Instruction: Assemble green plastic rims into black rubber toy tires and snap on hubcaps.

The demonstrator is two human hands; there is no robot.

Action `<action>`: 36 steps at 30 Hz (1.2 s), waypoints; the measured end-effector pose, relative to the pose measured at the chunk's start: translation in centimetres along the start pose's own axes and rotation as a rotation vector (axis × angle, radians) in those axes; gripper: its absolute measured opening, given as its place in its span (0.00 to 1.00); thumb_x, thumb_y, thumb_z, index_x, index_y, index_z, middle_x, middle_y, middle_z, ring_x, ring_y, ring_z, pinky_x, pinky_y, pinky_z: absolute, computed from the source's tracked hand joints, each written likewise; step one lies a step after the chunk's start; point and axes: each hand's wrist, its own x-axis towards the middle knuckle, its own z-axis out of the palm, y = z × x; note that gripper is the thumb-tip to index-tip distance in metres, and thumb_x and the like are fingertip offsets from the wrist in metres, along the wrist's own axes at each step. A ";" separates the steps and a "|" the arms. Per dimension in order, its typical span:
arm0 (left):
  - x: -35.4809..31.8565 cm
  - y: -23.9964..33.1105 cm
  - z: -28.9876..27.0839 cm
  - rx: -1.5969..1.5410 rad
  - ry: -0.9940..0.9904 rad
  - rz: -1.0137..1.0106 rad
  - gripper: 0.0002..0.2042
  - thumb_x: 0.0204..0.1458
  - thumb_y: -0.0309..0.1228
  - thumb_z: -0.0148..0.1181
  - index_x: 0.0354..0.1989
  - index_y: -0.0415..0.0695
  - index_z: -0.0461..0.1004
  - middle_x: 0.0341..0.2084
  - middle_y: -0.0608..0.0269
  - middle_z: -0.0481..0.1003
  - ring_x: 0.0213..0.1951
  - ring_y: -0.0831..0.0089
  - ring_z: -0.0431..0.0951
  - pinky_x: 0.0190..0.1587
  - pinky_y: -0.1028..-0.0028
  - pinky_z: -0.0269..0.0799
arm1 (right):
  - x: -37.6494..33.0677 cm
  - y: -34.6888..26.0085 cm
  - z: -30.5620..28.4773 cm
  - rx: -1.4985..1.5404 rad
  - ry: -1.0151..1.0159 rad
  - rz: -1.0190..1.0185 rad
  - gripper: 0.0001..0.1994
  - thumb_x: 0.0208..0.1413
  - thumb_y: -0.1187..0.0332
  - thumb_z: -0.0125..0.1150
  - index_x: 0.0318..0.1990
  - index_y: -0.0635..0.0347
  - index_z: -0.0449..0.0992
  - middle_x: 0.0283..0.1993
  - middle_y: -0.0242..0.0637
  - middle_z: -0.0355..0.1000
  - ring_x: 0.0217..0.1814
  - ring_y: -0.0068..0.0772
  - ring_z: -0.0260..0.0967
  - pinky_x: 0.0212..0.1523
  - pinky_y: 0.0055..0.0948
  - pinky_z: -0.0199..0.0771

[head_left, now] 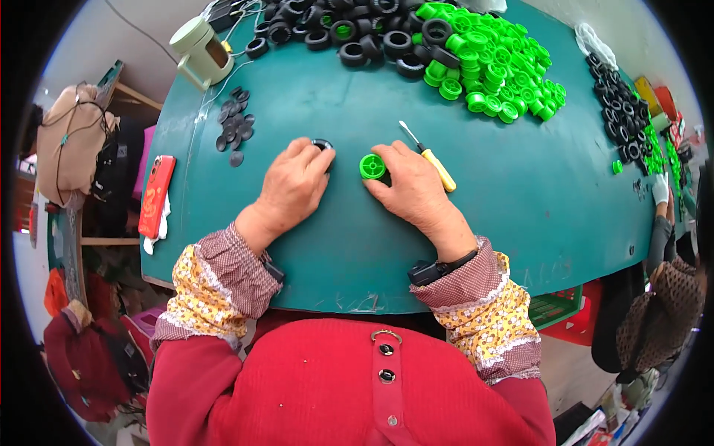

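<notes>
The left hand (296, 177) and the right hand (409, 178) are working apart from each other above the middle of the green table (342, 230). The left hand is closing its fingers on a black ring (322, 143), which is mostly hiding behind them. The right hand is gripping a green wheel hub (372, 166) between thumb and fingers, its spoked face showing; something dark is showing just beside it, but its kind cannot be told.

A screwdriver (439, 170) with a yellow handle is lying just beside the right hand, its shaft pointing toward the far edge.

Along the far edge, a heap of black tyres (353, 53) is lying against a pile of green hubs (506, 67). Black discs (232, 128) are lying loosely grouped toward the left edge, and a lidded mug (201, 53) is standing near the far left corner. A red phone (157, 189) is resting at the left edge, partly over a white cloth (153, 243). At the right edge, a co-worker's gloved hand (660, 189) is showing near more black tyres (621, 115).
</notes>
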 end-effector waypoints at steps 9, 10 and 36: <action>-0.4 -1.3 0.1 -0.183 -0.022 -0.295 0.22 0.36 0.29 0.62 0.43 0.38 0.67 0.42 0.56 0.67 0.41 0.63 0.68 0.43 0.67 0.66 | 2.0 -0.9 -0.2 0.633 -0.171 0.314 0.18 0.43 0.64 0.61 0.41 0.63 0.69 0.32 0.33 0.69 0.30 0.27 0.67 0.28 0.25 0.67; 0.1 -1.7 0.6 -0.572 -0.009 -0.454 0.20 0.40 0.31 0.60 0.43 0.39 0.66 0.38 0.59 0.69 0.37 0.67 0.70 0.39 0.70 0.67 | 2.6 -1.1 -0.2 0.614 -0.190 0.302 0.18 0.43 0.64 0.61 0.41 0.63 0.69 0.32 0.33 0.69 0.30 0.27 0.67 0.28 0.25 0.67; 0.9 -3.3 1.4 -1.799 0.119 -0.923 0.19 0.56 0.43 0.40 0.45 0.40 0.66 0.36 0.62 0.69 0.37 0.75 0.71 0.40 0.74 0.72 | 5.8 -3.6 4.4 0.611 0.134 0.197 0.17 0.42 0.73 0.60 0.42 0.62 0.68 0.41 0.37 0.65 0.39 0.28 0.66 0.31 0.21 0.70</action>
